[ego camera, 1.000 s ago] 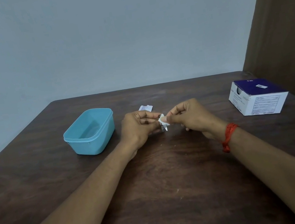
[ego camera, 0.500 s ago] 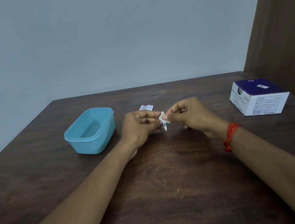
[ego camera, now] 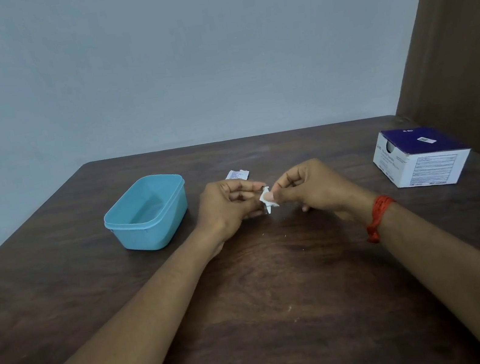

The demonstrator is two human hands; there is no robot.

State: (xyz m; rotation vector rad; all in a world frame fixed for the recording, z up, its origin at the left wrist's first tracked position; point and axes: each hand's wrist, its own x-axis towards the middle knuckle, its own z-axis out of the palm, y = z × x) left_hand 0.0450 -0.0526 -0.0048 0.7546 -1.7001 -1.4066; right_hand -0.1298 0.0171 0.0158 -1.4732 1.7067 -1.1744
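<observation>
The small white packet (ego camera: 269,201) is being pinched between the curled fingers of the left hand (ego camera: 226,207) and the right hand (ego camera: 313,187) and peeled apart, judged only partly open, contents not yet freed.

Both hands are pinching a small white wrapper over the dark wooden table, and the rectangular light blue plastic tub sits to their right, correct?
Not quite. In the head view the rectangular light blue plastic tub sits to their left, not their right. The left hand and right hand do pinch the small white wrapper over the dark wooden table.
</observation>
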